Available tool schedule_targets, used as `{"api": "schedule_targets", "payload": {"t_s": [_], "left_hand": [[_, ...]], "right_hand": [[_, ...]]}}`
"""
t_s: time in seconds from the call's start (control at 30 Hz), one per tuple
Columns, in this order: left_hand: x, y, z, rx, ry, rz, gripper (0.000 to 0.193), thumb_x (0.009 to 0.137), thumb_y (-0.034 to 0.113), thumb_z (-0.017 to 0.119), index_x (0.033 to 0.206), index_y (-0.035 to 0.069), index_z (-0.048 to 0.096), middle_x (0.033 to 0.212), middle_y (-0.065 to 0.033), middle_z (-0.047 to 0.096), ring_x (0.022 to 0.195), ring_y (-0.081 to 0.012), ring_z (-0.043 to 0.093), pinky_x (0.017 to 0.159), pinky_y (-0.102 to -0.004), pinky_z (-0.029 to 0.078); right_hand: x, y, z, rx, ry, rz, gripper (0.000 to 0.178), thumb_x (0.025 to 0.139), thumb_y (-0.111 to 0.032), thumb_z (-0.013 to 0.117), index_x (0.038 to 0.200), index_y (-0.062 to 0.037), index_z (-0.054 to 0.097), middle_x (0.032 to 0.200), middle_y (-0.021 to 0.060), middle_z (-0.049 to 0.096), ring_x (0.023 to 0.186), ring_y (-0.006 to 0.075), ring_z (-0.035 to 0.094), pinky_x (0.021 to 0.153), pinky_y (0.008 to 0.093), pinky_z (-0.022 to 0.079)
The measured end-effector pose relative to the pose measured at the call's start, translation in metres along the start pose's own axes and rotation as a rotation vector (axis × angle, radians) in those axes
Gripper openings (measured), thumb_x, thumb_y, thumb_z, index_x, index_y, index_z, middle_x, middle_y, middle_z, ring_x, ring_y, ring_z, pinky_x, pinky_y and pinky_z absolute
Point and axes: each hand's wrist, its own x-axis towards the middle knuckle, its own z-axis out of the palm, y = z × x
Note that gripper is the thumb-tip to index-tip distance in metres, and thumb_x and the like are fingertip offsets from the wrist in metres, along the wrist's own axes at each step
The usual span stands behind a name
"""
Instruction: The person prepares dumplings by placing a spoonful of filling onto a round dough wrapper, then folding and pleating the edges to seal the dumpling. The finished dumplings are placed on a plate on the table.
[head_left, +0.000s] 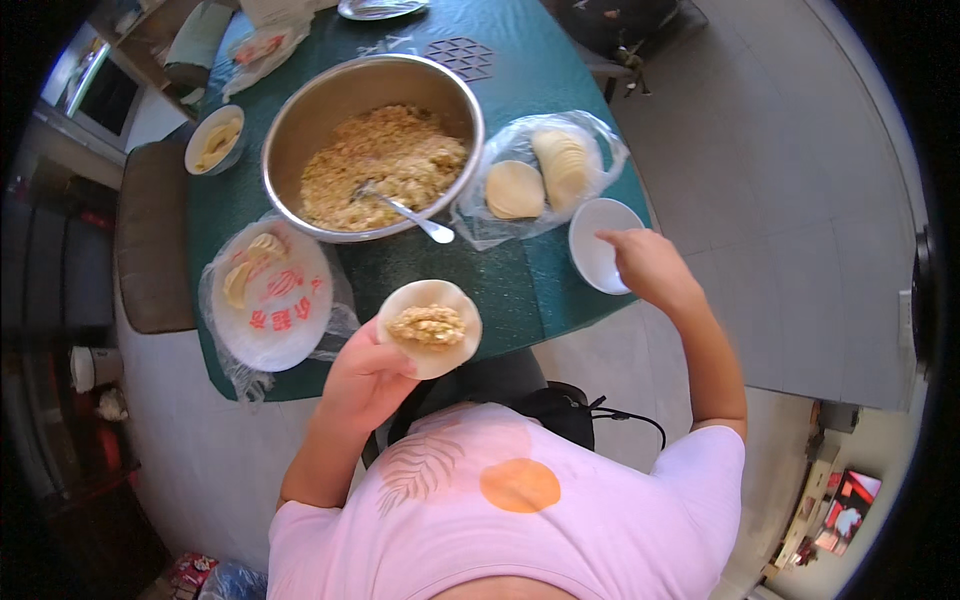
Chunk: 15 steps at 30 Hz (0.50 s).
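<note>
On the fingers of my left hand [368, 378] lies a round dumpling wrapper [462, 348], held at its edge by the thumb. A mound of minced filling [428, 325] sits in its middle. My right hand [652, 265] reaches over a small white bowl [592, 250] at the table's right edge, index finger stretched into it and the other fingers curled. What the bowl holds is hard to make out. Beyond the left hand stands a large steel bowl [275, 180] of filling [385, 165], a spoon [415, 217] resting in it. Stacked wrappers [560, 170] lie on a plastic bag [490, 230].
To the left, a plate covered in plastic [270, 335] carries a few folded dumplings [245, 275]. Behind it is a small bowl [225, 160] with pale pieces inside. A dark lattice mat [460, 58] lies farther back on the green tablecloth [520, 285]. A brown chair [155, 240] stands at left.
</note>
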Motion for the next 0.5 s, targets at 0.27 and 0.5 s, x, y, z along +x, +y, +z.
{"api": "schedule_targets", "payload": {"t_s": [0.27,0.5], "left_hand": [[0.044,-0.036,0.042,0.031,-0.212,-0.117,0.063,0.065,-0.014,0.046,0.128,-0.005,0.043,0.122,-0.0148,0.055,0.115,-0.024,0.054,0.101,-0.0347,0.042],[0.056,-0.044,0.062,0.083,-0.232,-0.21,0.068,0.064,-0.015,0.043,0.13,-0.003,0.04,0.125,-0.0147,0.052,0.119,-0.0251,0.052,0.104,-0.0369,0.039]], "right_hand": [[-0.002,0.025,0.039,-0.052,-0.026,-0.113,0.032,0.075,-0.001,0.053,0.101,-0.0113,0.068,0.083,0.0159,0.066,0.082,0.0311,0.064,0.072,0.0405,0.052],[-0.031,-0.012,-0.033,0.551,0.234,-0.374,0.04,0.075,0.009,0.054,0.104,-0.0144,0.069,0.077,0.0115,0.051,0.071,0.0276,0.054,0.065,0.0382,0.046]]}}
